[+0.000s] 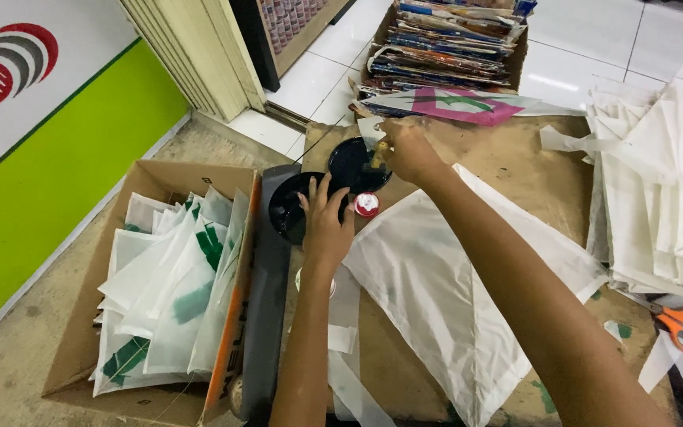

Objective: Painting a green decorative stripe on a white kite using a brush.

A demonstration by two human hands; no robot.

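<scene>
My left hand (pixel 326 220) rests with spread fingers on a black round dish (pixel 288 212) at the left of the brown work surface (pixel 515 158). My right hand (pixel 406 150) is closed on a small brush-like tool (pixel 379 152) whose tip dips into a second black dish (pixel 353 164) just behind the first. A small red and white pot (pixel 367 205) stands between the dishes and a white kite-shaped paper sheet (pixel 444 292) that lies under my right forearm.
A cardboard box (pixel 81 348) at the left holds several white sheets with green marks. White sheets are stacked at the right (pixel 666 182), orange-handled scissors (pixel 680 324) lie near them. A box of colourful stacked papers (pixel 452 43) stands at the back.
</scene>
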